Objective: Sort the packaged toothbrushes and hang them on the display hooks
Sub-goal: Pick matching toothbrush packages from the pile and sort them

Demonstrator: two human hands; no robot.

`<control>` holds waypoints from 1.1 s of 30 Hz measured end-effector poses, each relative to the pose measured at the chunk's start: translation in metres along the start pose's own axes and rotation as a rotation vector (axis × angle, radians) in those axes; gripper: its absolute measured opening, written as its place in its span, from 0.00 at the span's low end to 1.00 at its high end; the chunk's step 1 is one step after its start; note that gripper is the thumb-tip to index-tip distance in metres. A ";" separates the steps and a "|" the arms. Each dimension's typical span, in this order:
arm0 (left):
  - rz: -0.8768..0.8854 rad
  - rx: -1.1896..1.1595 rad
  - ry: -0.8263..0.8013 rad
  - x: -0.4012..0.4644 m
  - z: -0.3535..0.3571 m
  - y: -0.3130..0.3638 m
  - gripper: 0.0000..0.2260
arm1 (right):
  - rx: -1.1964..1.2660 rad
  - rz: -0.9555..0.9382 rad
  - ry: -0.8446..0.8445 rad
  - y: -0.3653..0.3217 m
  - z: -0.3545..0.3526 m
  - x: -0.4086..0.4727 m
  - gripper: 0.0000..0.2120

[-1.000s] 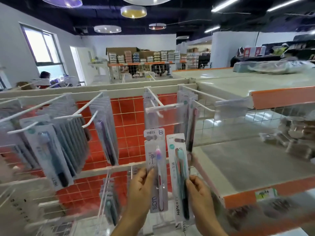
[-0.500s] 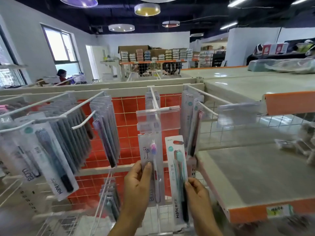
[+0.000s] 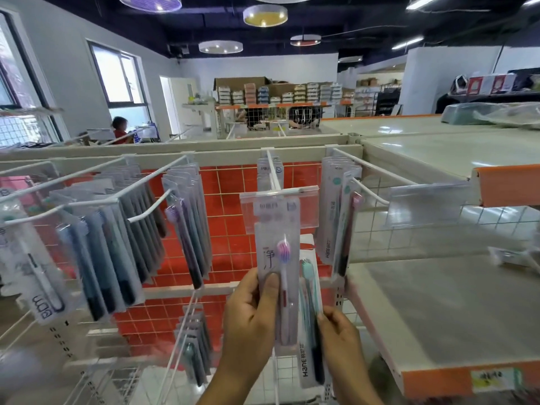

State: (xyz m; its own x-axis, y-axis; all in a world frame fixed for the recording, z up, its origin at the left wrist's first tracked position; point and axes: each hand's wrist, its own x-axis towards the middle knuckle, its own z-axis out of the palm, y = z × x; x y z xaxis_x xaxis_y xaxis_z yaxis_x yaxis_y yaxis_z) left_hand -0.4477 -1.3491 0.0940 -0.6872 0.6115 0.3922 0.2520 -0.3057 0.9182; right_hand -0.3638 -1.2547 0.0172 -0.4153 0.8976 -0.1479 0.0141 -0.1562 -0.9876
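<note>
My left hand (image 3: 251, 314) grips a packaged toothbrush with a pink and purple head (image 3: 279, 258), thumb on its front. The pack's top reaches up behind the clear label holder (image 3: 306, 211) at the tip of the middle hook (image 3: 273, 173). My right hand (image 3: 339, 337) pinches a second pack with a teal brush (image 3: 309, 325), just right of the first and lower. More packs (image 3: 270, 171) hang at the back of the middle hook.
Hooks to the left carry rows of dark toothbrush packs (image 3: 122, 247) and a purple one (image 3: 187, 229). Right of centre another hook holds packs (image 3: 339, 217). A beige shelf (image 3: 438, 311) with orange edging juts out at the right. A lower hook holds packs (image 3: 195, 346).
My left hand has raised the pink-headed pack up to the middle hook's label holder. The teal pack in my right hand stayed lower. The view shifted slightly.
</note>
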 end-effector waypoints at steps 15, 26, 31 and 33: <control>-0.088 0.020 -0.034 0.030 0.001 -0.019 0.10 | -0.041 0.029 0.005 0.007 0.008 0.010 0.08; -0.203 0.090 -0.032 0.111 0.015 -0.049 0.25 | -0.087 0.019 0.114 0.019 -0.005 0.021 0.10; -0.253 0.101 0.012 0.133 0.016 -0.062 0.18 | -0.058 0.009 0.134 0.022 -0.011 0.018 0.10; -0.253 0.125 0.025 0.138 0.014 -0.068 0.16 | -0.062 0.003 0.132 0.025 -0.013 0.017 0.09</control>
State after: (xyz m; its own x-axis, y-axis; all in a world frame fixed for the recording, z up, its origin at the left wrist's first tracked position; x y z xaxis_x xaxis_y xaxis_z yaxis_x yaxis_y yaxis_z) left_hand -0.5499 -1.2334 0.0868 -0.7553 0.6382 0.1491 0.1510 -0.0519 0.9872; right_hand -0.3587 -1.2380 -0.0103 -0.2923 0.9442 -0.1519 0.0732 -0.1363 -0.9880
